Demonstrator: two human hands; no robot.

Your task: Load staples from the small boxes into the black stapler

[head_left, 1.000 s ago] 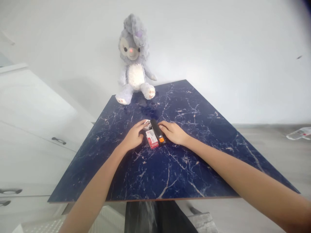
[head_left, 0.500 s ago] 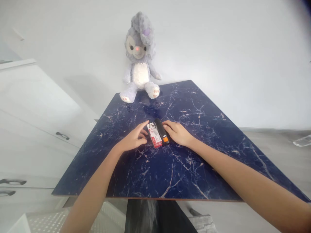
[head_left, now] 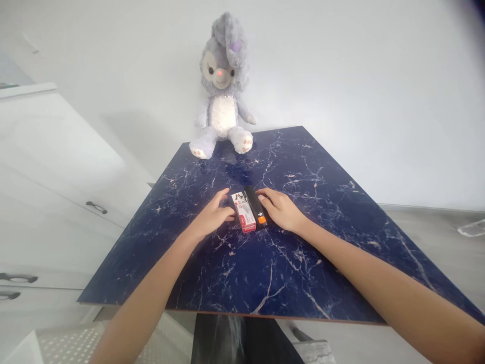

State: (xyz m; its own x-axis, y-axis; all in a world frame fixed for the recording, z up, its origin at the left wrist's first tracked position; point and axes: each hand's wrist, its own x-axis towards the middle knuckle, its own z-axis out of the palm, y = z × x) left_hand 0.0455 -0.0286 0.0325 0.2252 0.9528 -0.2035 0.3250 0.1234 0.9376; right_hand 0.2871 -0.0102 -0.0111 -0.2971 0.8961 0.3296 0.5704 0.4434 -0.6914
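Observation:
A small red-and-white cardboard box [head_left: 243, 211] lies on the dark blue marbled table. Along its right side lies a long black object [head_left: 254, 202] with an orange patch near its front end; it looks like a stapler, but its kind is not certain. My left hand [head_left: 212, 215] is beside the box on the left, thumb and forefinger spread and the thumb tip close to its edge. On the other side, my right hand [head_left: 281, 208] rests with its fingertips at the black object's right edge, not wrapped round it. Both hands hold nothing.
A grey plush rabbit [head_left: 223, 114] sits at the table's [head_left: 303, 273] far edge against the white wall. White drawers [head_left: 56, 177] with dark handles stand to the left. Below the front edge are a perforated white basket [head_left: 71, 349] and my dark-clothed legs [head_left: 242, 338].
The camera view has shifted slightly. My left thumb has come nearer the box's side and its fingers are a little differently spread. The box and black object stay side by side.

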